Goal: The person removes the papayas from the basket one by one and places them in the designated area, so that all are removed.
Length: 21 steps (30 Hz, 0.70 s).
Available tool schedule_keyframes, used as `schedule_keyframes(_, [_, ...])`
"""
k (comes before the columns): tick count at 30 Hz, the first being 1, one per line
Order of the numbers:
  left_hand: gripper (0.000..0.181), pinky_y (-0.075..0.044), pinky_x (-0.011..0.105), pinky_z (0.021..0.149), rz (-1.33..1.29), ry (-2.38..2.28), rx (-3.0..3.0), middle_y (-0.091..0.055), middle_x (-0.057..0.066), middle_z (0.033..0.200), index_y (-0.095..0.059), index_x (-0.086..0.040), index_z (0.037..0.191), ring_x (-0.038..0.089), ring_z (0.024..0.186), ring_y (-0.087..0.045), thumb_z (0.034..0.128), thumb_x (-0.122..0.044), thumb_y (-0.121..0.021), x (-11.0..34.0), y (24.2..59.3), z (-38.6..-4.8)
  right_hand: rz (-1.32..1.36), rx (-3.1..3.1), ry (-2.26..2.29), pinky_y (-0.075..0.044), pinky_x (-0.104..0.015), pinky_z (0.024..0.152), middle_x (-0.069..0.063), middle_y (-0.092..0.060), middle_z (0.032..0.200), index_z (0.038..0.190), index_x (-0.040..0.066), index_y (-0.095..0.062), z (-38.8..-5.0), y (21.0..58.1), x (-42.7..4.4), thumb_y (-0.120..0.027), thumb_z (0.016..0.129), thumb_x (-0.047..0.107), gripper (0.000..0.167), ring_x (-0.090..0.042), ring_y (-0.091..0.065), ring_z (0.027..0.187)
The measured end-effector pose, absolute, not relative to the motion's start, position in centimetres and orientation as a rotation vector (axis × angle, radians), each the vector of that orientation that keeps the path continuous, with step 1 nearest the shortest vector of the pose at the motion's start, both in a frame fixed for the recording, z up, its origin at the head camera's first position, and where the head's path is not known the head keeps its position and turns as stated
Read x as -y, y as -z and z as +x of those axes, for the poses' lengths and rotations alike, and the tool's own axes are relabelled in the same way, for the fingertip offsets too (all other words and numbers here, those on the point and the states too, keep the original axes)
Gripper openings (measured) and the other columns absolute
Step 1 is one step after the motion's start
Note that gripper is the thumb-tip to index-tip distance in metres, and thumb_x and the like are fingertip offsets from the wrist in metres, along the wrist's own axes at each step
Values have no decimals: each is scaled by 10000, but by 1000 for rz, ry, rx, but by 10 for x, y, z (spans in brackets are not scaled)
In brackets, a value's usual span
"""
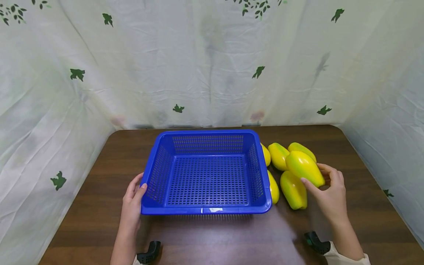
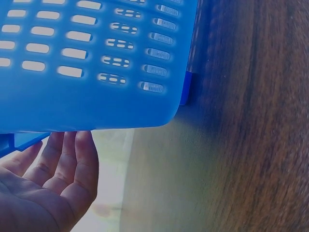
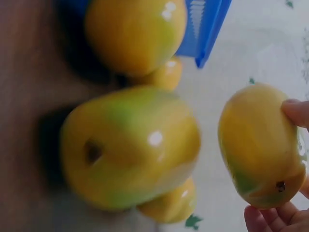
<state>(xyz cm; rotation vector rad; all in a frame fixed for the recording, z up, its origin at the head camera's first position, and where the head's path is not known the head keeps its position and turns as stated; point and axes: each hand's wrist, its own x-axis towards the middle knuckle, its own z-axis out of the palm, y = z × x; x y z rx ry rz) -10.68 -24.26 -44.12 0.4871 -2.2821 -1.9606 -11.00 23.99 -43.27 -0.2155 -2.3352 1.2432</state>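
A blue perforated plastic basket stands at the middle of the table, with nothing inside. My left hand grips its left rim, thumb on top; in the left wrist view, the fingers reach the rim from beneath. To the right of the basket, my right hand holds a yellow-green mango between thumb and fingers. In the right wrist view this mango is apart from the others. Below and behind it lie more mangoes, including a near one and a farther one.
Two mangoes, one at the front and one behind it, are partly hidden by the basket's right side. The brown wooden table ends at a pale curtain with green leaf patterns. Black wrist devices sit at both wrists.
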Motion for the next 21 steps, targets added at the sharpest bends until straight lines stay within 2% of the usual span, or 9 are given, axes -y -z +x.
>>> schedule_keyframes(5, [448,-442,223,724,485,1960,2287,-430,97,1209,-321,-219,1381,157,950,-488,956,-339,-393,243,442,-107,-391,2350,-1236,-329,-137,652,-44,-398,999,1216,28,-483,-102,445,-252,-763,717,169,589,-53,-357,828])
schedule_keyframes(10, [447,-438,235,730,491,1957,2289,-428,92,1202,-322,-222,1381,160,949,-482,956,-342,-392,244,442,-107,-547,2373,-1230,-335,-153,645,-30,-382,1005,1237,41,-465,-96,453,-258,-749,733,219,605,-51,-349,822])
schedule_keyframes(15, [446,-439,247,728,496,1967,2280,-432,95,1190,-328,-220,1377,154,933,-489,954,-341,-398,243,441,-107,-660,2398,-1231,-339,-197,641,-49,-373,1020,1260,38,-437,-93,462,-264,-732,746,281,640,-114,-352,832])
schedule_keyframes(21, [447,-445,246,706,468,1972,2262,-448,103,1132,-345,-195,1366,149,899,-503,949,-337,-419,242,441,-106,-717,2486,-1199,-320,-331,659,-173,-368,1073,1279,13,-395,-89,471,-266,-698,767,347,682,-245,-367,897])
